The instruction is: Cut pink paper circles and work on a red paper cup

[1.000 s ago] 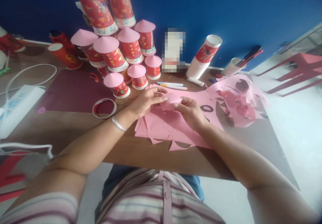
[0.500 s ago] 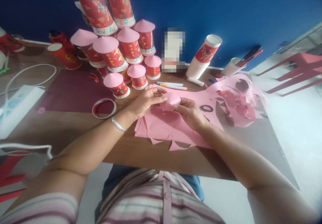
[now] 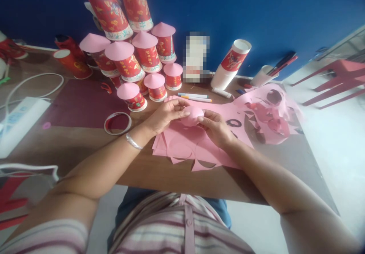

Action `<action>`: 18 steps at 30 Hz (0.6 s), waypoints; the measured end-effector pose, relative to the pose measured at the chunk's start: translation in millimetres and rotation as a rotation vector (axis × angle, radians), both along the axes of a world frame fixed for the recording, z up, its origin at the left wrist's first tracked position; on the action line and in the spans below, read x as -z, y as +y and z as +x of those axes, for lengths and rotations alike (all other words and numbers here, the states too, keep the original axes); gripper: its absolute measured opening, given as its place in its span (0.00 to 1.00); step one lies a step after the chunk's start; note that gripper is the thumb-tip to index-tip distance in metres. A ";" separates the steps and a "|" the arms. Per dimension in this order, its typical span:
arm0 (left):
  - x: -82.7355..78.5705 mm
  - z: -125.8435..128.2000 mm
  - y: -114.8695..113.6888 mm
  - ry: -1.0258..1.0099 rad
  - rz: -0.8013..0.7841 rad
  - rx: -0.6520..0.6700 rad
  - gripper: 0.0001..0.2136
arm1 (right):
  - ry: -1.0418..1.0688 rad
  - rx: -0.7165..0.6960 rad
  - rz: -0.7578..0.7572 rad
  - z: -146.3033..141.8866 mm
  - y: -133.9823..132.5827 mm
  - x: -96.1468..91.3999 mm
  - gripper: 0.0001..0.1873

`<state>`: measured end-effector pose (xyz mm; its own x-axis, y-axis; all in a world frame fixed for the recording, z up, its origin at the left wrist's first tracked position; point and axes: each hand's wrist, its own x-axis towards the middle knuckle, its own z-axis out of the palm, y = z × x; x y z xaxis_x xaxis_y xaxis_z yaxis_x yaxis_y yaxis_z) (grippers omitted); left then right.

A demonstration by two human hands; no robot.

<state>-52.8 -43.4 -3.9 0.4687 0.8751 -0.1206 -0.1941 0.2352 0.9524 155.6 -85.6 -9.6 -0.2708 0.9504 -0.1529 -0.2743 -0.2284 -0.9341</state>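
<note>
Blue wall (image 3: 256,10) rises behind a brown desk (image 3: 159,176), where a white power strip (image 3: 23,123) lies by the left edge. Red cups (image 3: 127,67) with pink cone tops stand clustered toward the back edge, left of its middle. Across the front edge the left forearm (image 3: 105,162) slants inward, a silver bracelet (image 3: 134,141) round its wrist; the left hand (image 3: 164,119) bends, thumb and fingertips pinching the left side of a rounded pink paper piece (image 3: 193,117). That piece sits over pink sheets (image 3: 182,143) near the desk's middle. At its right side the right hand (image 3: 218,128) grips it too, thumb on top, fingers curled, its forearm angling in from the right. Cut pink scraps (image 3: 278,128) lie toward the right edge.
</note>
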 end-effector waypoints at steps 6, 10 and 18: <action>-8.3 1.8 -5.8 0.100 0.082 0.080 0.21 | -0.059 0.028 -0.008 0.1 -0.9 3.0 0.23; -9.1 2.7 -6.6 0.097 0.077 0.102 0.21 | -0.150 -0.003 0.006 1.6 -1.7 6.3 0.22; 0.2 1.2 -0.7 -0.038 -0.031 0.025 0.21 | -0.010 0.167 0.064 4.3 4.8 15.3 0.26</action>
<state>-51.6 -44.1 -4.1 0.4947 0.8595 -0.1288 -0.2242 0.2694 0.9366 159.9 -80.7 -24.9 -0.1066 0.9899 -0.0929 -0.2939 -0.1207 -0.9482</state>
